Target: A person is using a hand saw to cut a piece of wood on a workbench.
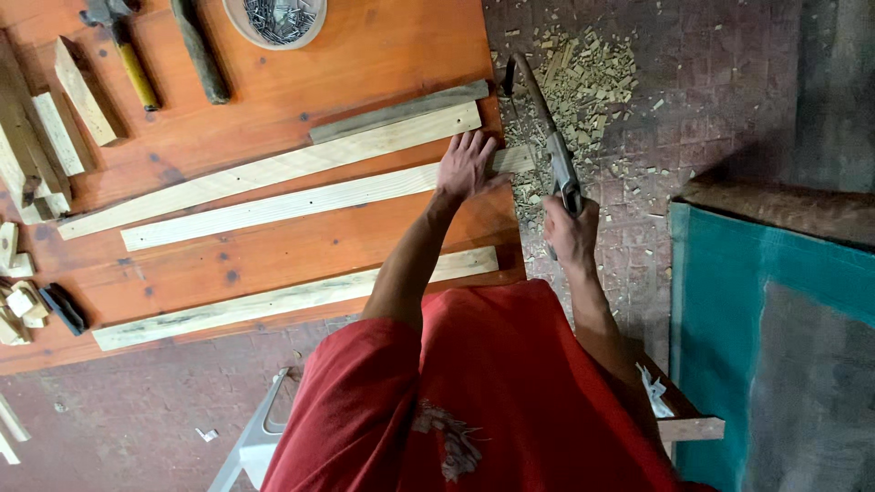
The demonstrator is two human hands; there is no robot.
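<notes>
Head view: left hand (467, 167) flat, fingers spread, pressing pale rough plank (273, 205); right hand (571, 232) fisted round curved-blade saw (547, 128); wood chips (583, 77) litter floor.

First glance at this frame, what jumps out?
The orange-brown table with long pale wood strips laid across it. At its right edge the left hand presses flat on one strip, while the right hand grips a hatchet beside that strip's overhanging end. Wood chips litter the floor there; a hammer and a bowl of nails sit at the table's top.
</notes>
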